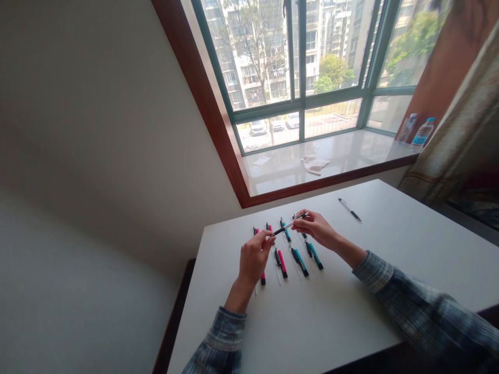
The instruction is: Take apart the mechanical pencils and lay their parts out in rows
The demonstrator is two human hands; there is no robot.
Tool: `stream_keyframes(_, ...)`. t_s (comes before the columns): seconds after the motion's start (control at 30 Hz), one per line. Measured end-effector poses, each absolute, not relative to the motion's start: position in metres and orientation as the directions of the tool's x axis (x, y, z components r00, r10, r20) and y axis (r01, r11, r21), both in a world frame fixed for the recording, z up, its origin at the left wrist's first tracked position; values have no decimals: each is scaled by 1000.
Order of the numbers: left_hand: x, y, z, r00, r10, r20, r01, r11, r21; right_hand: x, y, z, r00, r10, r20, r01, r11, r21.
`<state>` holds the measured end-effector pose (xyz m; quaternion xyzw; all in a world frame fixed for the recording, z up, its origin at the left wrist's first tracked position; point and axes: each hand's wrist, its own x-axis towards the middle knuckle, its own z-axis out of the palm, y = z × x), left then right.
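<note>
Above the table, a white pen with a black grip (287,226) is held level between my two hands. The fingers of my left hand (255,254) pinch its black tip end. My right hand (314,227) grips the other end, by the black clip. Beneath and around them lie two rows of pen parts: pink barrels (283,264), teal barrels (301,263), short black pieces and thin clear refills. My hands partly cover the far row. Off to the right rests a whole white and black pen (350,210).
The white table (343,306) stands against the wall below a window. On the sill (351,150) are a crumpled cloth (315,165), a flat paper-like piece (261,161) and two plastic bottles (423,133). A curtain (448,124) hangs at the right.
</note>
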<state>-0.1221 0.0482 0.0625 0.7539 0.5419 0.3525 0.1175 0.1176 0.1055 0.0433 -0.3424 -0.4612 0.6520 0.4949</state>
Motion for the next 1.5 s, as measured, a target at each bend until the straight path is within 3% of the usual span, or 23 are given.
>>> stream_keyframes(0.23,-118,45,62,249,901,356,721,-418,553,119,106,44,-338,939,60,-305,-49,-951)
stream_keyframes(0.53,-114,46,53,233,932,278,631,-362,686,123,108,44,-303,944,133,-308,35,-951)
stream_keyframes(0.7,-110,50,47,173,957,235,378,-284,881,124,108,46,-326,927,187,-281,93,-955)
stream_keyframes(0.8,-109,52,45,117,968,220,255,-243,936,123,106,48,-338,922,189,-231,114,-966)
stream_keyframes(0.93,-111,56,46,33,975,219,196,-221,955,126,104,51,-445,888,113,-121,66,-990)
stream_keyframes(1.1,-113,61,50,6,984,177,91,-177,980,125,106,48,-657,754,4,11,15,-1000)
stream_keyframes(1.5,-112,60,51,72,997,20,-411,11,912,113,90,51,-798,602,-17,-62,-110,-992)
